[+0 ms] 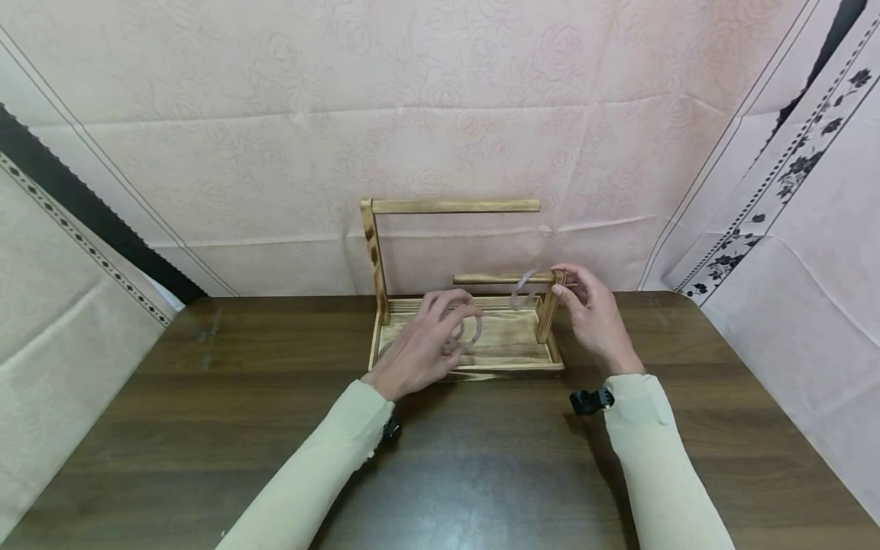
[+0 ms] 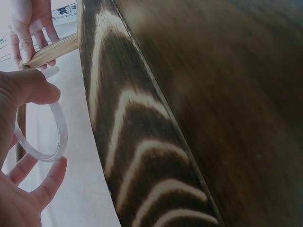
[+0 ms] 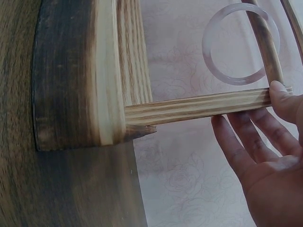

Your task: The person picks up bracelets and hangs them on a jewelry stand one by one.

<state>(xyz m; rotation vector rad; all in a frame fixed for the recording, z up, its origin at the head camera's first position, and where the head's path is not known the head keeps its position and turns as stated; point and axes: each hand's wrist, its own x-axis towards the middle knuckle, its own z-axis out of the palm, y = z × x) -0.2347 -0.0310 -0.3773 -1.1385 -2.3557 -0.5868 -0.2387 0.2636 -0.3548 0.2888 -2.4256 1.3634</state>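
Head view | Left hand (image 1: 421, 344) pinches translucent pale ring (image 2: 62, 130), unhung | right hand (image 1: 603, 319) grips brown wooden stand (image 1: 505, 347) | matching ring (image 3: 206, 45) hangs on lower bar (image 1: 491, 279); upper bar (image 1: 457, 206) bare

Wooden stand (image 1: 512, 340): pale grain with dark scorched bands, upright; rimmed tray base, 2 posts, 2 level bars. Upper bar (image 1: 457, 206) runs off the stand's left post (image 1: 374, 256); lower bar (image 1: 484, 279) off its shorter right post (image 1: 546, 313). 1 translucent bangle (image 3: 207, 45) hangs round the lower bar, near the right post. 1 whitish clear ring (image 2: 62, 135) in left hand (image 1: 422, 344), tilted, above the stand's tray. Right hand (image 1: 601, 317) grips the right post's top.
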